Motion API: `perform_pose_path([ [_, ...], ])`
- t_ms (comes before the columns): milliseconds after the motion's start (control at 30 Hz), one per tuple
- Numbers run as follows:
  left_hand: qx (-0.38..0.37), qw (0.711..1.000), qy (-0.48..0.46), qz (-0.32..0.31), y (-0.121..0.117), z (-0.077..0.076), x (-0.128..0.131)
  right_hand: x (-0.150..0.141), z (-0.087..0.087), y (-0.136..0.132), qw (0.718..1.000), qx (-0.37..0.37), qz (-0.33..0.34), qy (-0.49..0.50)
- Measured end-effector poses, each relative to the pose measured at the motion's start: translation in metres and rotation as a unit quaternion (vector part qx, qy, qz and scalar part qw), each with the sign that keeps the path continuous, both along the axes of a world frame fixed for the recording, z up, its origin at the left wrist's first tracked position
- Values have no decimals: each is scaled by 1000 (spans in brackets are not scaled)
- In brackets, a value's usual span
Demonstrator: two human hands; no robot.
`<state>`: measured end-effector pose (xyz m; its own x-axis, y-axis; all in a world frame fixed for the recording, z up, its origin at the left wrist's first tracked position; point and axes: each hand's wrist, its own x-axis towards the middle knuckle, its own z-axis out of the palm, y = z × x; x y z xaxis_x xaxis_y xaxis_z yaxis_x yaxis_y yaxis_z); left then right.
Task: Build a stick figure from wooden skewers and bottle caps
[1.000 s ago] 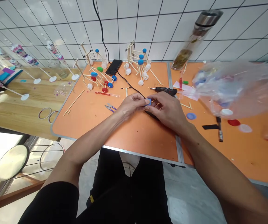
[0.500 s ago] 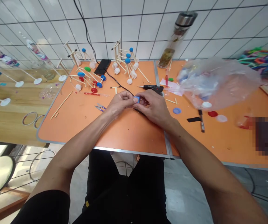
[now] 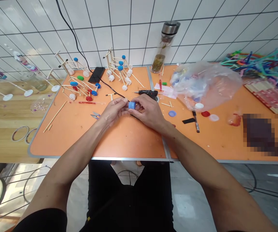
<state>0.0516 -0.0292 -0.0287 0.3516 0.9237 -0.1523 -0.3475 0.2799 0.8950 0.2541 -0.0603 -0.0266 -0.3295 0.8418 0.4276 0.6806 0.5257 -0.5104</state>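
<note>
Between my two hands is a small blue bottle cap piece, banded across its middle like two caps set together. My left hand pinches its left side with thumb and fingers. The fingers of my right hand close round its right side and partly cover it. Just beyond my hands lies a black glue gun. A short T of wooden sticks and small snips lie near my left hand. To the right of my right hand sits a flat blue lid.
Stick models with coloured caps stand at the back, near a phone and a black cable. A glass bottle is by the tiled wall. Right are a plastic bag, a marker and pipe cleaners.
The view has shifted, moving the table's contents leftward. My fingers have opened slightly around the blue piece, so more of it shows, with its banded side now visible.
</note>
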Motion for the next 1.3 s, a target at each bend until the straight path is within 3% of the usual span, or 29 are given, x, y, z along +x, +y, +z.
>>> perform_pose_path([
  [400, 29, 999, 16, -8, 1, -4, -5, -1, -8, 2, 1000, 9, -19, -7],
  [633, 44, 998, 34, -18, 0, -1, -7, -1, -23, 9, 993, 101, 10, 62],
  [900, 74, 996, 45, -15, 0, 3, -10, -1, -19, 6, 988, 126, 6, 92],
  [1300, 147, 984, 96, -20, -1, 2, -6, -9, -22, 3, 992, 120, -20, 15],
])
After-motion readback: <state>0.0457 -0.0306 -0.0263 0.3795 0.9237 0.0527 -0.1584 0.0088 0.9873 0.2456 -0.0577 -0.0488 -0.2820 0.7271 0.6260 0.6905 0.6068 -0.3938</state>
